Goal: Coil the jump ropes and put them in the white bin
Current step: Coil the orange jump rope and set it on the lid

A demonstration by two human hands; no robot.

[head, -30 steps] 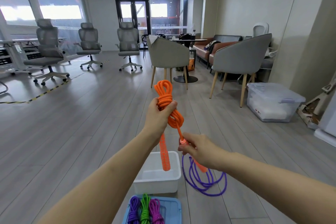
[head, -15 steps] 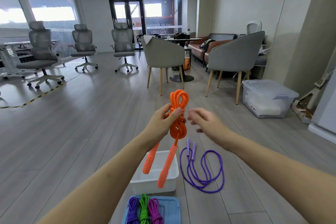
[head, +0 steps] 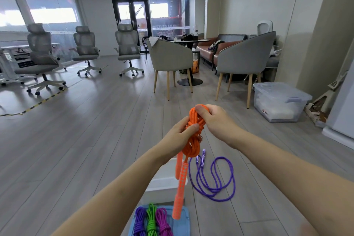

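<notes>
Above the white bin [head: 162,183], left hand [head: 179,136] and right hand [head: 214,119] both clutch the coiled orange rope [head: 191,140], handles dangling; purple rope [head: 214,178] sprawls on grey plank floor [head: 86,140], office chairs [head: 44,59] beyond.

A single wide-angle camera on the person's head looks forward and down across the floor [head: 95,140]. Both forearms reach in from the bottom edge, so the hands sit close and central, while office chairs [head: 42,57] and windows lie far back.
</notes>
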